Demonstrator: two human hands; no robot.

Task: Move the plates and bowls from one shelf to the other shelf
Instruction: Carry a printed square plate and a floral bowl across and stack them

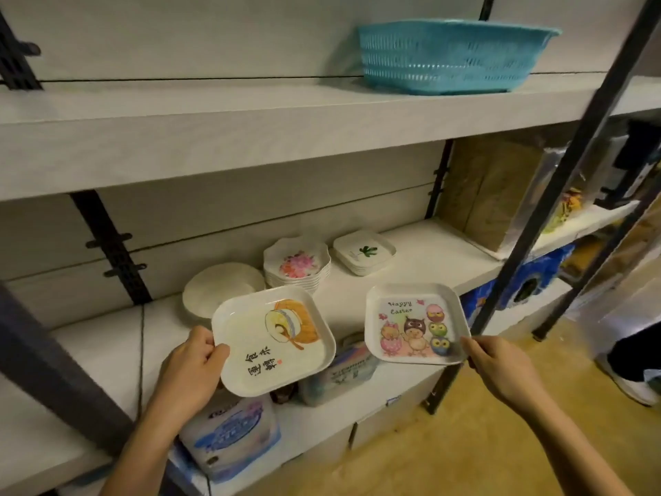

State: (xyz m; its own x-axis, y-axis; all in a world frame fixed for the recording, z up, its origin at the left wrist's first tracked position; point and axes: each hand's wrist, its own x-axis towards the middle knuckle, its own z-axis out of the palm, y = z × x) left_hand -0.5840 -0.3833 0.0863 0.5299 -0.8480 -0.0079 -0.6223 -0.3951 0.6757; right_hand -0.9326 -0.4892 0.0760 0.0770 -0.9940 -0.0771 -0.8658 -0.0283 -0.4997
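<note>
Lower centre of the frame: square plate with brush writing (273, 340), gripped at its left edge by the left hand (195, 366), thumb over the rim; held in the air in front of the middle shelf (429, 252). Just right of centre: Happy Easter plate (416, 323), pinched at its lower right corner by the right hand (497, 366); likewise off the shelf, tilted toward the camera, apart from the first plate. Behind both, resting on the middle shelf: stack of round white plates (221, 288) at centre left; stack of flowered bowls (297, 264) just beside it; stack of leaf-print square plates (364, 253) further right. Upper right: blue basket (450, 55) on the top shelf (179, 130). Bottom centre, below the held plates: tissue packs (232, 434) on a lower shelf; black post (558, 195) slanting down the right side; white shoe (629, 381) at the right edge.
</note>
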